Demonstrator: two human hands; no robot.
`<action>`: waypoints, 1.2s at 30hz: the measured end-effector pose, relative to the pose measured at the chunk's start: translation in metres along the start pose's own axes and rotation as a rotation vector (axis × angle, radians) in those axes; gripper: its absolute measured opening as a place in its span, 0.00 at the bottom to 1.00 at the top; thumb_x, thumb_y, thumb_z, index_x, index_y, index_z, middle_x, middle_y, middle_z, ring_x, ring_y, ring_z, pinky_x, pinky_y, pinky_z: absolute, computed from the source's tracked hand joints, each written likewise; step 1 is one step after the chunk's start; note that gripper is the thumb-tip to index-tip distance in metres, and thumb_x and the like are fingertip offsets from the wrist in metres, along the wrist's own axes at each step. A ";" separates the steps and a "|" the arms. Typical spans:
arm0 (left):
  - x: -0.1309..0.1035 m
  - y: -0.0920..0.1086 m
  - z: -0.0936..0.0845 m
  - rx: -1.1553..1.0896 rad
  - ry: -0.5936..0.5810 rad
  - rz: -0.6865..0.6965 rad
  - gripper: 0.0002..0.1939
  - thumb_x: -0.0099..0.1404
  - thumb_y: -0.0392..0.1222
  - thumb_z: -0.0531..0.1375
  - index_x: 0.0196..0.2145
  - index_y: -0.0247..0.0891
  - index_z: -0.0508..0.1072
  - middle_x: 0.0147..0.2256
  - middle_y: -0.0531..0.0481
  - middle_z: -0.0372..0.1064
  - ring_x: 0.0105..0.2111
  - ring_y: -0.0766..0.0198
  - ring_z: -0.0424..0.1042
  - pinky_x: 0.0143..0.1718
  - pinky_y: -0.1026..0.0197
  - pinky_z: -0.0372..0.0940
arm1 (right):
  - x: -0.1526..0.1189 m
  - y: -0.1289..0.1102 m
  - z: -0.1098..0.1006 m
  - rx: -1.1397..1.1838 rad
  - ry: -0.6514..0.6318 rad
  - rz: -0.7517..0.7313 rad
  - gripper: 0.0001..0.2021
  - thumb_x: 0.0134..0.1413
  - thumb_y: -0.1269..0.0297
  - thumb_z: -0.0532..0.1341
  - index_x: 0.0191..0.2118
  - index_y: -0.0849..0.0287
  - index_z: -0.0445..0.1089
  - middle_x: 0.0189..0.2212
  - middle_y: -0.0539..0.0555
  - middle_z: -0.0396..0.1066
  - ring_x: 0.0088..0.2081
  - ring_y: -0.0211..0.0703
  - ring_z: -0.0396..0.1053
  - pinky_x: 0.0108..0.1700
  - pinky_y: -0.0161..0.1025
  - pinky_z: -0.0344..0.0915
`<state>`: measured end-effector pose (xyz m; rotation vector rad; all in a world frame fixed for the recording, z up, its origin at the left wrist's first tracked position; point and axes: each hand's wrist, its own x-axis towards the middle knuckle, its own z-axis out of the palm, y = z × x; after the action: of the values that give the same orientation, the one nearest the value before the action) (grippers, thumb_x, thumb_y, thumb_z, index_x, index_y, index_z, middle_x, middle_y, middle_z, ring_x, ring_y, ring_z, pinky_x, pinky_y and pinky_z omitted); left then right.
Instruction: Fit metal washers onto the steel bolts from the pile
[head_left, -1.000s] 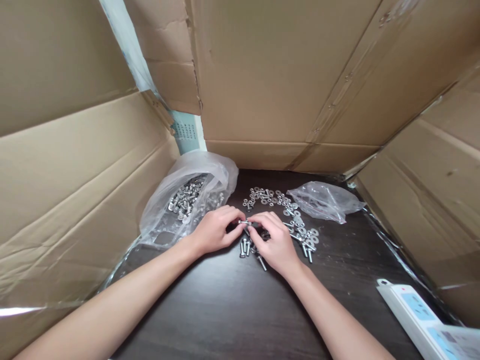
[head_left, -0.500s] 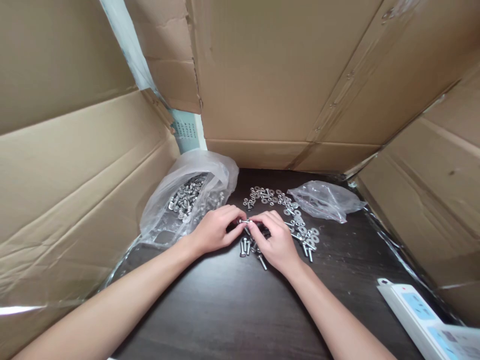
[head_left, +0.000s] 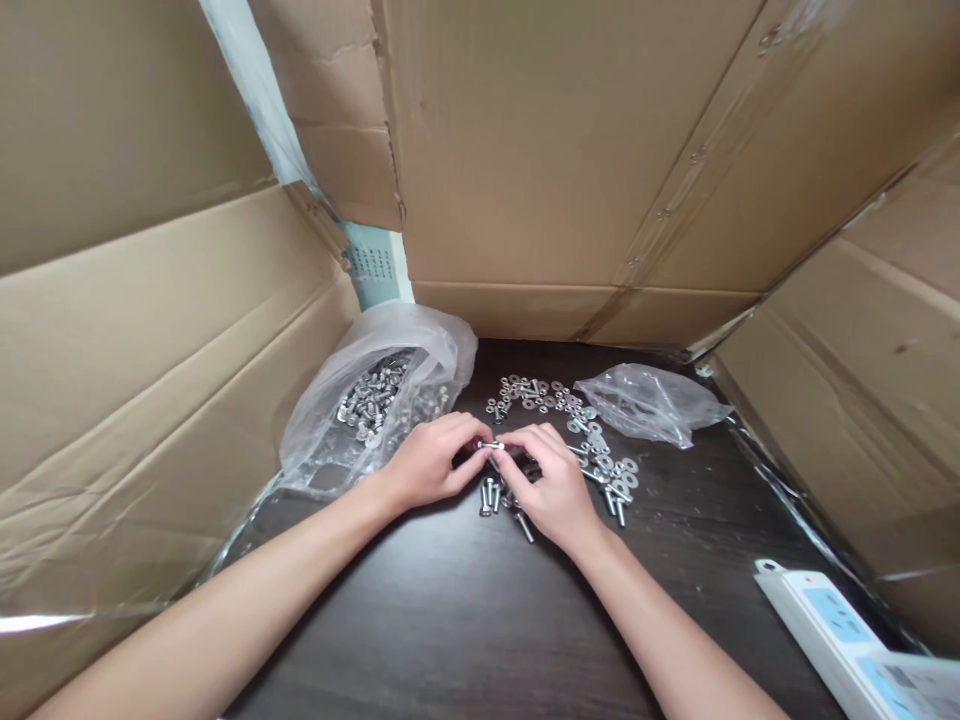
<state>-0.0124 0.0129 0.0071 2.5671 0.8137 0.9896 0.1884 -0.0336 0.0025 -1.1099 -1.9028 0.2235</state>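
Observation:
Between my two hands a silver bolt [head_left: 490,445] lies sideways, pinched at both ends. My left hand [head_left: 435,458] grips its left end with thumb and forefinger. At the right end, the fingertips of my right hand [head_left: 551,482] are closed on the same bolt; whether a nut or washer sits there is too small to tell. Several loose bolts [head_left: 490,494] rest on the table just below, partly hidden by my right hand. Washers [head_left: 628,467], nuts and more bolts are scattered behind and to the right of that hand.
An open plastic bag [head_left: 420,325] full of small bolts stands left of my hands. A flattened clear bag [head_left: 652,400] lies at the back right. A white power strip [head_left: 817,625] is at the right front. Cardboard walls [head_left: 562,200] enclose the dark table [head_left: 450,620].
Both hands stay in nearly the same place, with only a slight shift of the fingers around the bolt. The scattered hardware and bags look unchanged.

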 end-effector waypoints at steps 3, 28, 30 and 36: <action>0.000 0.001 0.000 0.006 -0.001 0.031 0.06 0.74 0.41 0.57 0.41 0.37 0.72 0.34 0.48 0.74 0.33 0.62 0.72 0.35 0.61 0.67 | 0.000 0.001 0.000 -0.007 -0.002 0.006 0.06 0.68 0.66 0.61 0.36 0.55 0.71 0.31 0.52 0.74 0.36 0.46 0.67 0.39 0.43 0.64; 0.005 0.003 0.004 0.210 0.027 -0.198 0.07 0.73 0.42 0.57 0.41 0.39 0.74 0.41 0.47 0.74 0.42 0.56 0.73 0.43 0.56 0.69 | 0.000 0.002 -0.003 -0.114 0.023 0.014 0.21 0.70 0.67 0.55 0.22 0.56 0.54 0.21 0.49 0.58 0.29 0.41 0.55 0.35 0.41 0.53; 0.006 0.004 0.005 0.273 0.016 -0.267 0.07 0.72 0.42 0.57 0.40 0.38 0.74 0.41 0.46 0.74 0.42 0.55 0.74 0.42 0.56 0.70 | 0.000 0.002 -0.003 -0.096 0.029 0.015 0.20 0.70 0.67 0.54 0.23 0.56 0.57 0.21 0.49 0.59 0.29 0.42 0.57 0.35 0.42 0.54; 0.010 0.001 0.008 0.383 -0.097 -0.343 0.09 0.72 0.44 0.59 0.40 0.38 0.78 0.40 0.45 0.76 0.43 0.53 0.75 0.43 0.53 0.72 | 0.000 0.001 -0.001 -0.058 0.049 0.025 0.18 0.71 0.66 0.53 0.26 0.56 0.64 0.22 0.50 0.64 0.29 0.42 0.59 0.35 0.42 0.56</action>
<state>-0.0010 0.0179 0.0070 2.6151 1.4751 0.6495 0.1895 -0.0332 0.0027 -1.1683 -1.8626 0.1549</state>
